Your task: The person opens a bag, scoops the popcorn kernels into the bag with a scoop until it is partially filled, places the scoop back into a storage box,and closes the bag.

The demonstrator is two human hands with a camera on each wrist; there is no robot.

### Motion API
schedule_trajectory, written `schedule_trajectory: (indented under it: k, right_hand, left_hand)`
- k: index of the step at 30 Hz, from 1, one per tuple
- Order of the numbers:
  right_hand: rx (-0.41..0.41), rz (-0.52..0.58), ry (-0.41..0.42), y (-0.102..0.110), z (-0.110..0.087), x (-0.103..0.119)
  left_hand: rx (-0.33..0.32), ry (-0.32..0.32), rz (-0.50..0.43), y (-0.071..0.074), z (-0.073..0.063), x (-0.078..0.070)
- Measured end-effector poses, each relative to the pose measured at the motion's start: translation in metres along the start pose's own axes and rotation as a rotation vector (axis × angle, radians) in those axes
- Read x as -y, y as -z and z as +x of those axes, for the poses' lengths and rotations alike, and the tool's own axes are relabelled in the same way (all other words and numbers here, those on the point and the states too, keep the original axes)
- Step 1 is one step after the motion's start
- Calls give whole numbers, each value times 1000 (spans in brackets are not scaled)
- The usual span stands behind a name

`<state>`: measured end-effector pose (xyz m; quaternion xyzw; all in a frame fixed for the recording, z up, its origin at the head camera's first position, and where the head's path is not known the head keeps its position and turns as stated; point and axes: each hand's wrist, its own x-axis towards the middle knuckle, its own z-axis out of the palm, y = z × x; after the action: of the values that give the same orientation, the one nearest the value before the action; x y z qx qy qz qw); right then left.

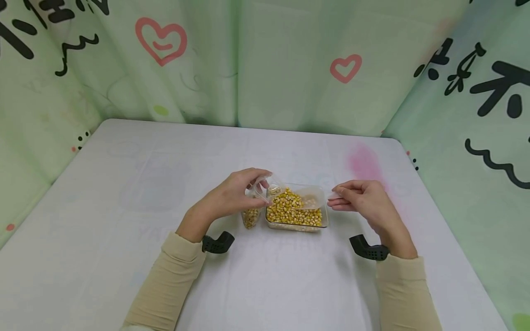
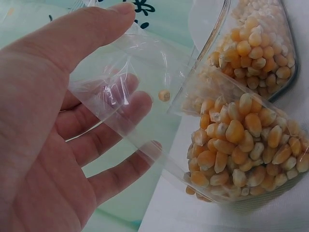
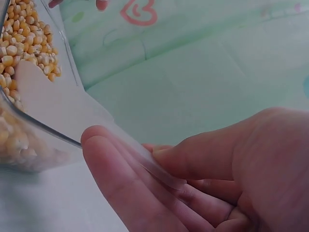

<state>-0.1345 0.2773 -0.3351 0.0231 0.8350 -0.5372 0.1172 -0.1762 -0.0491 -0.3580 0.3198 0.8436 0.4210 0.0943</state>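
My left hand (image 1: pixel 236 192) holds the mouth of a clear plastic bag (image 2: pixel 145 58) spread between thumb and fingers. Corn kernels (image 2: pixel 241 150) fill the bag's lower part, and a single kernel (image 2: pixel 164 95) shows higher up in it. Right beside the bag stands a clear rectangular container (image 1: pixel 296 226), full of yellow corn kernels (image 1: pixel 285 209). My right hand (image 1: pixel 366 202) pinches the handle of a translucent white scoop (image 3: pixel 63 99) between thumb and fingers. The scoop's blade lies over the container's right side, against the kernels. What the blade carries is hard to tell.
A white-covered table (image 1: pixel 265 285) bears the bag and container. Behind it and at both sides hangs a pale green curtain (image 1: pixel 285 69) with hearts and dark lettering. A black wrist mount (image 1: pixel 217 242) sits on my left wrist, another (image 1: pixel 368 248) on my right.
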Motion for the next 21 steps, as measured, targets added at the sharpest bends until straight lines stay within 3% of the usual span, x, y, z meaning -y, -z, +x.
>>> schedule_trajectory:
  k: [21]
  right_hand:
    - [48,140,29,0,7,-13]
  left_hand:
    - [1,4,-3,0,-1,-3]
